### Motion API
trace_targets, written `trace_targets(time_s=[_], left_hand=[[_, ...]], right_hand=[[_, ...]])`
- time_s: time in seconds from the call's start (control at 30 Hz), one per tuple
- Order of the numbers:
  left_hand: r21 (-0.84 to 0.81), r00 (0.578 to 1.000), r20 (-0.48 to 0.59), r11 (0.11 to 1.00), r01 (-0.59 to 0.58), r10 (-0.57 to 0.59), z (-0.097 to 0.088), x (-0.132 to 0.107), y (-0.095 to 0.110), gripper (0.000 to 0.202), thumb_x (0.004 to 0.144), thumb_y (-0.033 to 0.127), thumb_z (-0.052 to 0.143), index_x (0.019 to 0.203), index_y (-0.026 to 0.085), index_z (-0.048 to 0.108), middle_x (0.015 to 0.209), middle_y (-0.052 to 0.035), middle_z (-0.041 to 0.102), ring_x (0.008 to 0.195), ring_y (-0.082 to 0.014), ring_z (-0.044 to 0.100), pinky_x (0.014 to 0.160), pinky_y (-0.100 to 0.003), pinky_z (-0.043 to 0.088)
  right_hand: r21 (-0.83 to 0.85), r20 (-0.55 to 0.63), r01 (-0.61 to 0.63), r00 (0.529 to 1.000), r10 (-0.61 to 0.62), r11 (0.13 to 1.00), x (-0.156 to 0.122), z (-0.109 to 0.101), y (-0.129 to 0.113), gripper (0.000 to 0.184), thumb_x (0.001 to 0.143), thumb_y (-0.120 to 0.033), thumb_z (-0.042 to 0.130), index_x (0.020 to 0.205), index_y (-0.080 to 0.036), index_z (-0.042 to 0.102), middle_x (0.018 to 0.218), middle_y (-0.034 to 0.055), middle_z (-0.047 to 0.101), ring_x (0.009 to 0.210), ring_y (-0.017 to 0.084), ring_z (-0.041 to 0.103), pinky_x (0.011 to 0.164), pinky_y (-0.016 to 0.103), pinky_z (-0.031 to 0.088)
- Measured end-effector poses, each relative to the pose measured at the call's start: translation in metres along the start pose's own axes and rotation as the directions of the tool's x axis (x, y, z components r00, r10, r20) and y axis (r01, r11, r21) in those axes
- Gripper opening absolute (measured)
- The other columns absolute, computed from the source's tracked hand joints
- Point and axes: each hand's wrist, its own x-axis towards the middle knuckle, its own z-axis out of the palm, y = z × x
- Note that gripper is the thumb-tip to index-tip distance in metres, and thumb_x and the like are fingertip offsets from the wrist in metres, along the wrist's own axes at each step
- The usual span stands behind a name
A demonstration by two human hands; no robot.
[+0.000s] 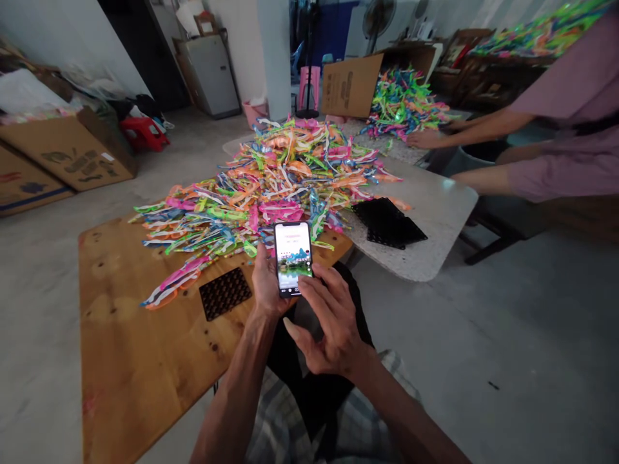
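Note:
A lit smartphone point(293, 258) is held upright in my left hand point(267, 283), thumb along its left edge. Its screen shows a white upper area and a green landscape picture below. My right hand point(331, 322) is over the phone's lower right corner, fingers apart, with a fingertip at or just above the screen. I cannot tell whether it touches the glass. Behind the phone spreads a large heap of brightly coloured plastic pieces with white strips point(280, 167). A black perforated tray point(225, 293) lies on the wooden table left of my left hand.
The wooden table point(130, 348) meets a speckled grey table point(425, 258) bearing black trays point(389, 222). At right, another person's hands point(425, 138) reach a second colourful pile point(406, 103) by a cardboard box point(351, 87). More boxes point(72, 154) and a red stool point(145, 131) stand left.

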Motion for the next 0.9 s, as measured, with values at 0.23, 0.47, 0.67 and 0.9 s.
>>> trace_targets(time_s=[0.23, 0.47, 0.67, 0.9], left_hand=[[-0.035, 0.999, -0.048, 0.999, -0.008, 0.007, -0.0015, 0.0012, -0.0013, 0.068, 0.102, 0.059, 0.028, 0.109, 0.007, 0.070, 0.081, -0.0124, 0.075, 0.072, -0.0228, 0.073, 0.073, -0.033, 0.060], [0.051, 1.000, -0.011, 0.999, 0.020, -0.019, -0.0060, 0.0025, -0.0022, 0.077, 0.099, 0.066, 0.021, 0.108, 0.007, 0.070, 0.074, -0.0134, 0.073, 0.060, -0.0226, 0.070, 0.063, -0.033, 0.058], [-0.024, 0.999, -0.033, 1.000, 0.012, -0.013, -0.0039, 0.0023, -0.0018, 0.072, 0.101, 0.063, 0.024, 0.106, 0.009, 0.071, 0.080, -0.0119, 0.074, 0.065, -0.0211, 0.071, 0.068, -0.032, 0.059], [-0.041, 1.000, -0.012, 0.999, 0.026, -0.027, -0.0042, 0.0007, -0.0011, 0.072, 0.101, 0.063, 0.025, 0.108, 0.009, 0.072, 0.089, -0.0138, 0.076, 0.071, -0.0232, 0.073, 0.073, -0.034, 0.060]], right_hand=[[-0.027, 0.069, -0.017, 0.997, 0.019, 0.999, -0.0043, 0.0035, -0.0035, 0.053, 0.089, -0.036, 0.059, 0.134, -0.009, 0.053, 0.130, 0.0178, 0.064, 0.138, 0.038, 0.045, 0.114, 0.061, 0.035], [-0.048, 0.077, -0.016, 0.997, 0.019, 0.999, -0.0043, 0.0041, -0.0023, 0.054, 0.089, -0.037, 0.059, 0.134, -0.008, 0.052, 0.131, 0.0181, 0.064, 0.139, 0.038, 0.043, 0.116, 0.063, 0.033], [-0.045, 0.071, -0.009, 0.997, 0.013, 0.999, -0.0049, 0.0041, -0.0019, 0.056, 0.087, -0.035, 0.061, 0.135, -0.007, 0.052, 0.131, 0.0184, 0.063, 0.139, 0.038, 0.042, 0.115, 0.063, 0.034], [-0.048, 0.056, -0.009, 0.998, 0.011, 0.999, -0.0032, 0.0045, -0.0019, 0.058, 0.086, -0.034, 0.063, 0.136, -0.008, 0.051, 0.130, 0.0185, 0.064, 0.139, 0.039, 0.043, 0.114, 0.064, 0.036]])
